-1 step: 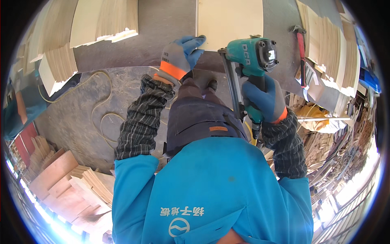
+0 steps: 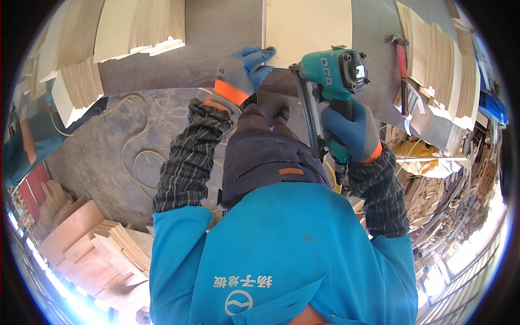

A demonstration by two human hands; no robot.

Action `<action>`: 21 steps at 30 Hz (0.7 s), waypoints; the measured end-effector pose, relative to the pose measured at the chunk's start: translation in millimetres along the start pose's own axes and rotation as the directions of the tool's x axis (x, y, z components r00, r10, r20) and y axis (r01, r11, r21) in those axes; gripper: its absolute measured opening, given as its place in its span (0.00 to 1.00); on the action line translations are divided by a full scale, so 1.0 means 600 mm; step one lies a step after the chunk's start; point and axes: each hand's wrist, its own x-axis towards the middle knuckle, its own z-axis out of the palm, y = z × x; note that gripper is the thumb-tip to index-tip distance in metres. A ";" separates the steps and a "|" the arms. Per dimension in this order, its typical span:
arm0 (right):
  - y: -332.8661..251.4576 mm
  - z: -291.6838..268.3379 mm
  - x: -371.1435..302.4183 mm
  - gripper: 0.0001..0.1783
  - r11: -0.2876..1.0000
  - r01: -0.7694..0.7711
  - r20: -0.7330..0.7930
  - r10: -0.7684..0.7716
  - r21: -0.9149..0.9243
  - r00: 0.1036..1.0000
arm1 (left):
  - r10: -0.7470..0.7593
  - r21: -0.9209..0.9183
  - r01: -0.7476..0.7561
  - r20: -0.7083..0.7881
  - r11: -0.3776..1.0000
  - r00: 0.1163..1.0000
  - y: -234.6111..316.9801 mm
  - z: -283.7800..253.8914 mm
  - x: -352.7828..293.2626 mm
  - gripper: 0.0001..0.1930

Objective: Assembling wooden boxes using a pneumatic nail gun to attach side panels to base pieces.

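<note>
My right hand (image 2: 353, 129), in a grey and blue glove with an orange cuff, is wrapped round the grip of a teal nail gun (image 2: 333, 70). The gun's head sits over the near right part of a pale wooden board (image 2: 309, 32) and hides that corner. Its long dark magazine slants down toward me. My left hand (image 2: 245, 69), gloved alike, has its fingers closed on the board's near left corner; the underside of that grip is hidden. The board lies on a dark worktable (image 2: 222, 32).
Stacks of thin boards (image 2: 138, 27) stand at the table's left, with more boards (image 2: 433, 59) at the right. Beside those lies a red-handled hammer (image 2: 401, 76). A yellowish hose (image 2: 147, 122) loops over the floor. Another person's arm (image 2: 30, 141) shows at far left; scrap wood (image 2: 455, 200) is piled right.
The nail gun and my right hand have shifted very slightly left. My left hand and the board have moved a hair to the right.
</note>
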 end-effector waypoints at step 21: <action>-0.004 0.057 0.048 0.22 0.992 0.003 -0.001 -0.003 -0.123 1.000 | 0.040 -0.156 -0.051 -0.072 0.986 0.997 -0.023 0.013 -0.010 0.21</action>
